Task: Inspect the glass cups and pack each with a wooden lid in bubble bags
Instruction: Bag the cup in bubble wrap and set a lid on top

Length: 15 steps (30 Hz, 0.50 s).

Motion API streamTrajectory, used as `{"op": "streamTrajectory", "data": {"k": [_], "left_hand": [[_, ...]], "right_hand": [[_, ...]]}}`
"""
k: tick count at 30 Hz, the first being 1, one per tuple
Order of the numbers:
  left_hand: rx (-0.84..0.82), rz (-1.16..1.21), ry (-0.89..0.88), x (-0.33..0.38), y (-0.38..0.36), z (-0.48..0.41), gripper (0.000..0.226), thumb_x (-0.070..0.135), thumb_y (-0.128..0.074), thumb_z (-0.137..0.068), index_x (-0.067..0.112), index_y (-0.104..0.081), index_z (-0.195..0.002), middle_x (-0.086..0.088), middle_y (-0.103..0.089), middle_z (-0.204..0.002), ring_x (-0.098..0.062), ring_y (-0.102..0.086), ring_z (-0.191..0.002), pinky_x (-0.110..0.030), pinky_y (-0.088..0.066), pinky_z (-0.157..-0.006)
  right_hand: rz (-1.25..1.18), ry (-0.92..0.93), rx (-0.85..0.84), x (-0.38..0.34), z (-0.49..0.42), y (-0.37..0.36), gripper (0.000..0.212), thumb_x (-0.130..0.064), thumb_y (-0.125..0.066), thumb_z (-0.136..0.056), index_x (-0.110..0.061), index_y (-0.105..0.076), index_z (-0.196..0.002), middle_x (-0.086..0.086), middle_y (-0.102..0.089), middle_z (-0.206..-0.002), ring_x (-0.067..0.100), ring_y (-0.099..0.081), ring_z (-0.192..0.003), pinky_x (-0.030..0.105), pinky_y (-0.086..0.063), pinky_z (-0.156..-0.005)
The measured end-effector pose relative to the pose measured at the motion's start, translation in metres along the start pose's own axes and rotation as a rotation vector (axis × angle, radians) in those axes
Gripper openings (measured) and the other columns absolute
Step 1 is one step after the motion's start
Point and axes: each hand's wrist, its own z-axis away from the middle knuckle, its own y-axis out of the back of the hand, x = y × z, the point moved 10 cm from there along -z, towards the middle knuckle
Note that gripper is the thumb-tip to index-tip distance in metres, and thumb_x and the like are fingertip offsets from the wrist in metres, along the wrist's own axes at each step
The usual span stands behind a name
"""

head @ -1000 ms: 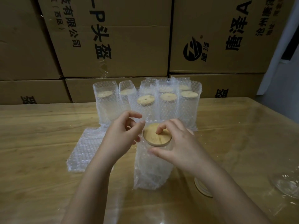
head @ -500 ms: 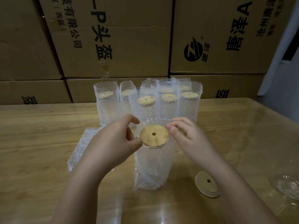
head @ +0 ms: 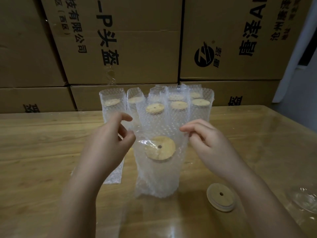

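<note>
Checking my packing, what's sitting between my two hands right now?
In the head view, the bubble bag with a wooden lid inside stands between your left hand and right hand.

Wooden table (head: 51, 143) under glossy clear cover, dim light reflecting off it; stacked brown cardboard cartons (head: 120, 40) with black printed characters form back wall; pale wall (head: 295, 79) at right.

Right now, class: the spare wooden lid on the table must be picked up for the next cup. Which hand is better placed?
The right hand, probably. The loose lid lies on the table on the right, just beyond that forearm; the left hand would have to cross the bagged cup.
</note>
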Motion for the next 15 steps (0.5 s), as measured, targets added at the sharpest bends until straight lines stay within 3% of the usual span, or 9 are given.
{"op": "streamTrajectory", "data": {"k": [2,4,6,8,11,15], "left_hand": [[-0.023,-0.133,-0.123,0.012,-0.001,0.001,0.028,0.027,-0.054,-0.091,0.038,-0.054,-0.116,0.018,-0.054,-0.093,0.0,-0.058,-0.072,-0.037,-0.054,-0.066],[-0.104,-0.173,-0.225,0.022,-0.008,0.005,0.025,0.025,-0.05,-0.091,0.043,-0.06,-0.105,0.02,-0.046,-0.111,-0.002,-0.058,-0.077,-0.04,-0.055,-0.068],[-0.227,-0.177,-0.244,0.025,-0.016,0.009,0.022,0.038,-0.045,-0.085,0.049,-0.061,-0.096,0.03,-0.038,-0.123,-0.004,-0.061,-0.08,-0.039,-0.055,-0.071],[-0.293,-0.2,-0.245,0.021,-0.021,0.012,0.032,0.054,-0.039,-0.072,0.052,-0.057,-0.098,0.037,-0.035,-0.127,0.001,-0.059,-0.088,-0.036,-0.055,-0.074],[-0.291,-0.251,-0.276,0.02,-0.024,0.01,0.035,0.066,-0.044,-0.074,0.046,-0.061,-0.098,0.029,-0.045,-0.124,0.003,-0.053,-0.102,-0.033,-0.054,-0.077],[-0.206,-0.227,-0.281,0.021,-0.016,0.005,0.03,0.058,-0.049,-0.077,0.036,-0.067,-0.087,0.022,-0.06,-0.099,-0.001,-0.059,-0.082,-0.037,-0.055,-0.068]], "right_hand": [[0.077,0.01,-0.062,0.003,-0.001,-0.002,0.033,-0.005,-0.04,-0.093,-0.022,-0.064,-0.108,-0.019,-0.055,-0.109,-0.003,-0.053,-0.1,0.021,-0.045,-0.087],[0.131,0.023,-0.085,0.004,0.0,-0.001,0.031,-0.002,-0.044,-0.091,-0.024,-0.064,-0.099,-0.019,-0.054,-0.107,0.0,-0.053,-0.101,0.029,-0.047,-0.089],[0.16,0.019,-0.083,0.006,-0.001,0.002,0.023,-0.008,-0.049,-0.091,-0.024,-0.065,-0.093,-0.02,-0.053,-0.105,0.001,-0.055,-0.098,0.036,-0.048,-0.087],[0.176,0.019,-0.072,0.007,-0.001,0.003,0.014,-0.016,-0.054,-0.092,-0.025,-0.065,-0.092,-0.021,-0.053,-0.103,0.0,-0.055,-0.097,0.037,-0.049,-0.085],[0.156,0.044,-0.029,0.004,-0.002,0.007,0.011,-0.023,-0.055,-0.094,-0.024,-0.067,-0.092,-0.018,-0.055,-0.101,0.002,-0.056,-0.094,0.038,-0.051,-0.083],[0.132,0.071,0.035,-0.001,-0.002,0.012,0.013,-0.021,-0.057,-0.093,-0.019,-0.07,-0.092,-0.014,-0.06,-0.099,0.006,-0.059,-0.089,0.04,-0.052,-0.078]]}}
